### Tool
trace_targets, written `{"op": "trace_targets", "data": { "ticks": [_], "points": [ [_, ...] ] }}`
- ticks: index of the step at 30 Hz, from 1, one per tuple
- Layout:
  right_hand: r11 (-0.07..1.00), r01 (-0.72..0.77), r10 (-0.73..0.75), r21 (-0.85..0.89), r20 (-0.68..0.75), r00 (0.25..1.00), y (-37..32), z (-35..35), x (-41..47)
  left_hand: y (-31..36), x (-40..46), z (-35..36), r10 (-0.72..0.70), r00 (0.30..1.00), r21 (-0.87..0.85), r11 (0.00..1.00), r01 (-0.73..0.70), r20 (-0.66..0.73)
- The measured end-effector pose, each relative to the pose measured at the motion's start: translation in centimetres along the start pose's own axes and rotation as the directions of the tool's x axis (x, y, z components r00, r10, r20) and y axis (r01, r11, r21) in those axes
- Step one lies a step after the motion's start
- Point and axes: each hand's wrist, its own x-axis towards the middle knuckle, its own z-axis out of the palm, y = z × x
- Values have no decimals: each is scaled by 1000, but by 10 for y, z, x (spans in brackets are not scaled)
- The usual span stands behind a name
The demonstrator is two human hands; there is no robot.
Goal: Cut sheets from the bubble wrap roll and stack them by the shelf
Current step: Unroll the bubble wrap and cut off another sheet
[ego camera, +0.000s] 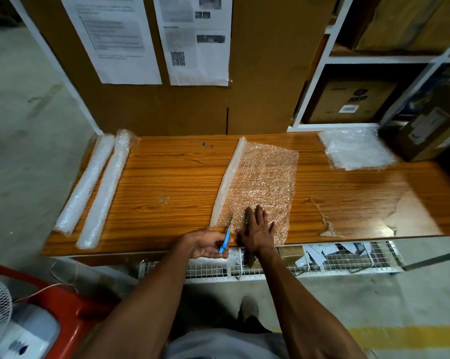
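A bubble wrap roll (228, 181) lies on the wooden table (172, 182), its loose end (265, 182) spread flat to the right. My right hand (257, 231) presses flat on the near end of that spread sheet. My left hand (208, 243) holds a blue-handled cutter (226, 235) whose blade touches the sheet's near edge, just right of the roll. A stack of cut bubble wrap sheets (356, 149) lies at the table's far right, beside the white shelf (312, 99).
Two more bubble wrap rolls (99, 187) lie along the table's left end. Cardboard boxes (426, 128) crowd the shelf at right. A wire tray (348, 257) with scraps hangs under the table's front edge. A red stand with a fan (24, 314) sits at lower left.
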Motion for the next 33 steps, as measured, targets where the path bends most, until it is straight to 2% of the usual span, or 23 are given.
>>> {"op": "trace_targets", "data": {
  "ticks": [6,12,16,20,28,33],
  "points": [
    [999,-2,3,-33,31,1000,4,-2,-1,-7,7,2,18,999,29,999,-17,-35],
    [999,47,-48,-11,-60,997,5,-1,4,-5,6,0,14,1000,-16,1000,-14,12],
    [997,18,-19,-69,-21,1000,8,-2,9,5,2,-2,6,998,-18,1000,-5,66],
    [994,3,-3,-105,-5,1000,10,-6,11,11,2,-1,-25,998,-30,999,26,62],
    [991,65,-64,-114,14,998,10,-18,15,22,9,4,-20,999,0,1000,20,45],
    [985,105,-95,-135,74,993,15,-21,22,26,19,4,-14,1000,5,1000,14,5]
  ]
}}
